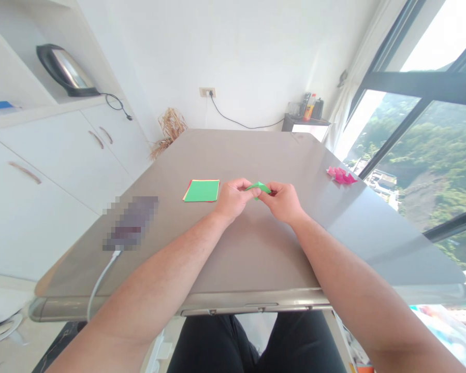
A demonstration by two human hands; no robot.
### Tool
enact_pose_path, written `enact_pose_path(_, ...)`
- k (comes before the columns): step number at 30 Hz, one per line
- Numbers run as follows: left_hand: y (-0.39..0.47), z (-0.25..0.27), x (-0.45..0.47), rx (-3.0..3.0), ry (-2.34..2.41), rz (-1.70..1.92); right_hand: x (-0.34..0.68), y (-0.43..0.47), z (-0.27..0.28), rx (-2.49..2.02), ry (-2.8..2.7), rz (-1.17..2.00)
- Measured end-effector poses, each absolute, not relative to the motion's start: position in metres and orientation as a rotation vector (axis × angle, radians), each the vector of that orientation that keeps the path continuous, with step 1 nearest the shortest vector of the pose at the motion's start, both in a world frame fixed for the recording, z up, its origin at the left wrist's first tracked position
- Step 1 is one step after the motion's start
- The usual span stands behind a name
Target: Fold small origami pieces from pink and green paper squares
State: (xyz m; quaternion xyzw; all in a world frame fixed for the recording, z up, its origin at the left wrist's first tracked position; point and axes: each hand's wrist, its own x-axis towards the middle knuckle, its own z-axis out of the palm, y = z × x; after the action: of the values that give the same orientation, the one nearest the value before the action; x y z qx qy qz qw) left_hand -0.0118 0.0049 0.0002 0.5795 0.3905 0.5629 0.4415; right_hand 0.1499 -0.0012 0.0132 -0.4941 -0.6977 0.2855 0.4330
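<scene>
Between my two hands is a small folded piece of green origami paper (259, 186), held just above the table. My left hand (235, 197) pinches its left side, thumb laid over the front. Its right side is gripped by the thumb and fingers of my right hand (282, 201). Parts of the paper are hidden behind my fingers. Left of my left hand lies a stack of square paper sheets (202, 190), green on top, with red and yellowish edges showing underneath.
Several pink folded paper pieces (341, 175) sit at the right of the grey table (256, 155). A blurred-out dark device (131, 224) with a white cable (101, 277) lies at the left. Behind the table stands a small cabinet (306, 124) with bottles. A window is at the right.
</scene>
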Motion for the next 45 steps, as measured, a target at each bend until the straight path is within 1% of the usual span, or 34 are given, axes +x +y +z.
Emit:
enact_pose_path(6, 0.005, 0.003, -0.013, 1.405, 1.004, 1.408, 0.152, -0.001, 0.014, -1.260, -1.774, 0.730)
enact_pose_path(24, 0.007, 0.007, -0.021, 1.578, 1.134, 1.408, 0.153, 0.000, 0.011, -1.255, -1.755, 0.742)
enact_pose_path(35, 0.007, 0.006, -0.022, 1.485, 1.104, 1.402, 0.153, -0.001, 0.010, -1.260, -1.758, 0.773)
enact_pose_path(45, 0.004, 0.008, -0.020, 1.573, 1.105, 1.296, 0.151, -0.001, 0.009, -1.243, -1.793, 0.751)
